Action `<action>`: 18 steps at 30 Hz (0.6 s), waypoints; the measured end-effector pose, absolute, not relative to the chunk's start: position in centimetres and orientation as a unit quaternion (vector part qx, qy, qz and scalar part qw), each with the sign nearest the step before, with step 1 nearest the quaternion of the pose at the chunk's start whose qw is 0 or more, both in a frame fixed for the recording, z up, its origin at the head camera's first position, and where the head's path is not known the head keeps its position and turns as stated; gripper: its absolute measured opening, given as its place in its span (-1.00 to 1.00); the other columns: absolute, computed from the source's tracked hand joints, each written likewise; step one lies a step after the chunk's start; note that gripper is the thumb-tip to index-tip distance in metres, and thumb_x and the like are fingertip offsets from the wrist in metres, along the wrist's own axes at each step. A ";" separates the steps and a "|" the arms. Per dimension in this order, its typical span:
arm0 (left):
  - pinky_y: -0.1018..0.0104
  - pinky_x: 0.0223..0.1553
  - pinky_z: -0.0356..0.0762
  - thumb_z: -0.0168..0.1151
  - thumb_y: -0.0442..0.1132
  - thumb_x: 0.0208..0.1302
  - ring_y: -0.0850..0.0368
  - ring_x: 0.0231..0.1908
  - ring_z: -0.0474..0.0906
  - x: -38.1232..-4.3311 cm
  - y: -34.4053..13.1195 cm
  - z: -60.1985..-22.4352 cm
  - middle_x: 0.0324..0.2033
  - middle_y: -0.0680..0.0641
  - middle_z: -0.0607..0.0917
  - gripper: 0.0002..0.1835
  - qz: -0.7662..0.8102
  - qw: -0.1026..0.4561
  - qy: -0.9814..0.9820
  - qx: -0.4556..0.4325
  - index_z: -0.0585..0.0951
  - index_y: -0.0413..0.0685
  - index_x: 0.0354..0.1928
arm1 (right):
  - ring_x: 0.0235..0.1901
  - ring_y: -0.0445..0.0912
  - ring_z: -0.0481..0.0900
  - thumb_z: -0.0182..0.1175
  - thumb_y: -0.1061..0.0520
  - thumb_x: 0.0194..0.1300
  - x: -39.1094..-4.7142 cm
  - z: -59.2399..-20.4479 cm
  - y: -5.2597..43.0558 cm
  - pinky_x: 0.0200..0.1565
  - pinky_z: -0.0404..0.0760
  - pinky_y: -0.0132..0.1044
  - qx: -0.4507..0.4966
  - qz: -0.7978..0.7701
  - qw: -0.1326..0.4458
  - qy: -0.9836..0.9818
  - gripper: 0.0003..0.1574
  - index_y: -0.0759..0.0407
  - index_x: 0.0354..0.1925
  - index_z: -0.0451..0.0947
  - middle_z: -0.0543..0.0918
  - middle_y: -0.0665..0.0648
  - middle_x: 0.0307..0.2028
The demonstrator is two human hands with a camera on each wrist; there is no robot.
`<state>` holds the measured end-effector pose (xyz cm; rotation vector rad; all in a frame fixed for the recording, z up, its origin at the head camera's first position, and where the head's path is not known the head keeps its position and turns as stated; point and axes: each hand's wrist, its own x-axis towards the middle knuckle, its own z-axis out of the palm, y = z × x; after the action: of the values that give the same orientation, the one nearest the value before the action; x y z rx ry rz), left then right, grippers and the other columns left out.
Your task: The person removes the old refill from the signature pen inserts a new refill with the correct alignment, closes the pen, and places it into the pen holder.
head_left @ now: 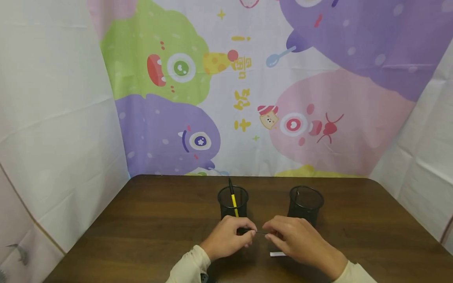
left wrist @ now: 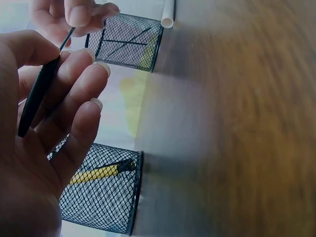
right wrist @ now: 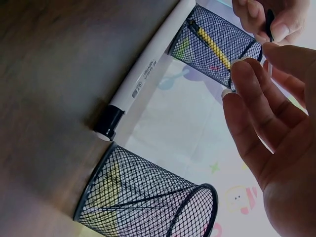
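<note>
Between thumb and fingers, my left hand (head_left: 231, 236) holds a slim black tapered pen part (left wrist: 39, 96). A thin rod (left wrist: 66, 38), like a pen refill, runs from its end to the fingertips of my right hand (head_left: 301, 239), which pinch it. Both hands are close together above the table, in front of two mesh cups. Below the right hand lies a white pen barrel (right wrist: 148, 61) with a black end; an open hollow end shows in the left wrist view.
Behind the left hand stands a black mesh pen cup (head_left: 226, 212) holding a yellow-and-black pen (head_left: 234, 202). A second mesh cup (head_left: 305, 214) stands behind the right hand, with thin dark sticks inside. The brown table (head_left: 159, 220) meets a printed cloth (head_left: 247, 157) at its back.
</note>
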<state>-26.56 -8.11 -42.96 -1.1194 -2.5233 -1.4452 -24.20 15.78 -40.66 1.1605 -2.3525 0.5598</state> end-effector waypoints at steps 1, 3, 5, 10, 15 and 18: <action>0.42 -0.50 0.60 0.22 -0.22 0.36 0.37 -0.56 0.62 -26.5 -8.1 -43.0 -0.56 0.23 0.66 -0.84 -0.465 0.013 -0.809 -0.360 0.73 -0.13 -0.19 | -0.45 -0.47 0.45 0.43 0.19 0.20 -24.2 -40.7 15.8 -0.44 0.50 -0.54 0.424 0.205 0.230 -0.852 -0.82 0.02 -0.20 0.69 0.61 -0.22 -0.36; 0.42 -0.49 0.60 0.22 -0.22 0.36 0.38 -0.56 0.62 -26.4 -8.0 -43.1 -0.56 0.23 0.66 -0.84 -0.467 0.013 -0.807 -0.362 0.72 -0.13 -0.19 | -0.47 -0.48 0.42 0.43 0.20 0.20 -24.1 -40.9 15.8 -0.45 0.47 -0.56 0.426 0.205 0.235 -0.849 -0.84 0.01 -0.22 0.70 0.61 -0.23 -0.37; 0.42 -0.49 0.60 0.22 -0.22 0.36 0.38 -0.56 0.62 -26.5 -8.0 -43.1 -0.56 0.23 0.67 -0.84 -0.466 0.016 -0.806 -0.364 0.73 -0.13 -0.19 | -0.49 -0.48 0.40 0.42 0.21 0.21 -24.2 -40.9 15.8 -0.45 0.46 -0.57 0.427 0.203 0.241 -0.848 -0.84 -0.01 -0.24 0.70 0.60 -0.23 -0.37; 0.43 -0.48 0.60 0.22 -0.24 0.36 0.38 -0.56 0.62 -26.6 -8.0 -43.0 -0.56 0.23 0.67 -0.84 -0.463 0.017 -0.809 -0.362 0.72 -0.14 -0.20 | -0.50 -0.49 0.39 0.41 0.22 0.22 -24.2 -40.9 15.7 -0.46 0.45 -0.58 0.428 0.200 0.251 -0.845 -0.85 -0.04 -0.27 0.70 0.59 -0.25 -0.40; 0.43 -0.46 0.60 0.22 -0.23 0.37 0.37 -0.55 0.62 -26.5 -8.1 -42.9 -0.56 0.22 0.67 -0.84 -0.465 0.009 -0.810 -0.356 0.72 -0.15 -0.20 | -0.52 -0.48 0.37 0.40 0.20 0.23 -24.1 -40.9 15.6 -0.48 0.43 -0.58 0.425 0.202 0.251 -0.846 -0.87 -0.04 -0.28 0.69 0.58 -0.27 -0.41; 0.43 -0.46 0.60 0.22 -0.23 0.37 0.36 -0.55 0.63 -26.5 -8.1 -43.0 -0.56 0.22 0.67 -0.84 -0.466 0.009 -0.810 -0.355 0.72 -0.14 -0.20 | -0.52 -0.48 0.37 0.40 0.20 0.24 -24.1 -41.0 15.5 -0.48 0.44 -0.56 0.423 0.198 0.254 -0.847 -0.87 -0.04 -0.29 0.69 0.57 -0.27 -0.42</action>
<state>-26.50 -8.08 -42.97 -1.1100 -2.5300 -1.4565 -24.11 15.53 -40.97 1.1492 -2.3019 0.5377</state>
